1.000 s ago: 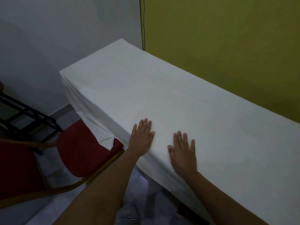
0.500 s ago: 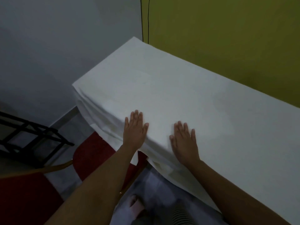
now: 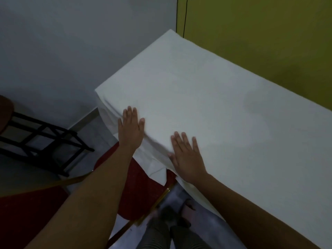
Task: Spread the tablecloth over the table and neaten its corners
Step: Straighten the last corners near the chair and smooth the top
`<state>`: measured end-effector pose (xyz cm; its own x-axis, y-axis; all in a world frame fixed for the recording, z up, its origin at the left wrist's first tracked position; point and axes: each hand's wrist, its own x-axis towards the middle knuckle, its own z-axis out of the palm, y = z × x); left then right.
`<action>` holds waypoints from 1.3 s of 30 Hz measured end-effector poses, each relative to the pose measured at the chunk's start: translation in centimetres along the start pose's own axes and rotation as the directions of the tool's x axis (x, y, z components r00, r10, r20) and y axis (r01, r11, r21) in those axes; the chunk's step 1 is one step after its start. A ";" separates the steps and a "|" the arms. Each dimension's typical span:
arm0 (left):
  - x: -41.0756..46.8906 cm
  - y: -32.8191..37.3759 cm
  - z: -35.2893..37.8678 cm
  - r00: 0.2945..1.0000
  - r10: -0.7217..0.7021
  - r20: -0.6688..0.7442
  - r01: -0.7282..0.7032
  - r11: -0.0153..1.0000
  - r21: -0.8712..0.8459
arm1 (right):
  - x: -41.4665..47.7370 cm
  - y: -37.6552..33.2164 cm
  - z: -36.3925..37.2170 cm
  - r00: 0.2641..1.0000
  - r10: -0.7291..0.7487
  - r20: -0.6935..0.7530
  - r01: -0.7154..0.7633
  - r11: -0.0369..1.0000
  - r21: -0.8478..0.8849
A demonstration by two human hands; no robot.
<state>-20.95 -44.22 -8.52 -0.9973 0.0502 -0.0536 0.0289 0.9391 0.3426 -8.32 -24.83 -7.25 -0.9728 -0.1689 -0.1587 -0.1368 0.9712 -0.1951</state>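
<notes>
White cloth, the tablecloth [image 3: 197,105], lies spread over the whole top of the desk [image 3: 133,57] and hangs down over its edges. The long axis of the desk runs beside the yellow wall [image 3: 260,42], from the short end on the person's left out to the right.

Both hands rest on the near long edge of the desk, palms down and fingers straight and a little apart. They press on the cloth and grasp nothing. The left hand [image 3: 130,131] lies where the top bends into the hanging side, near the desk's near corner [image 3: 97,90]. The right hand [image 3: 187,157] lies on the same edge, farther from that corner.

So the corner is ahead and to the left of both hands, and the left hand is clearly the nearer one. Below the corner the hanging cloth shows folds [image 3: 111,121], and below the edge between the hands a loose flap [image 3: 156,168] hangs over a red chair [image 3: 142,186] just beside the desk.

In my judgement the spreading is mostly done and this corner is the next work. The hands should slide along the edge toward it, the left one leading, without pulling the cloth away from the wall side.
</notes>
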 end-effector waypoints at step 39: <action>2.3 -18.1 19.7 0.785 -0.485 0.385 0.483 0.869 0.110 | 12.8 -11.2 2.5 0.883 0.353 -0.310 -0.380 0.925 -0.030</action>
<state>-22.41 -54.34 -33.34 -0.7709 -0.2853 -0.5695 -0.4492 0.8774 0.1686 -18.72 -38.32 -9.55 -0.9651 0.2457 0.0910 0.2375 0.9671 -0.0914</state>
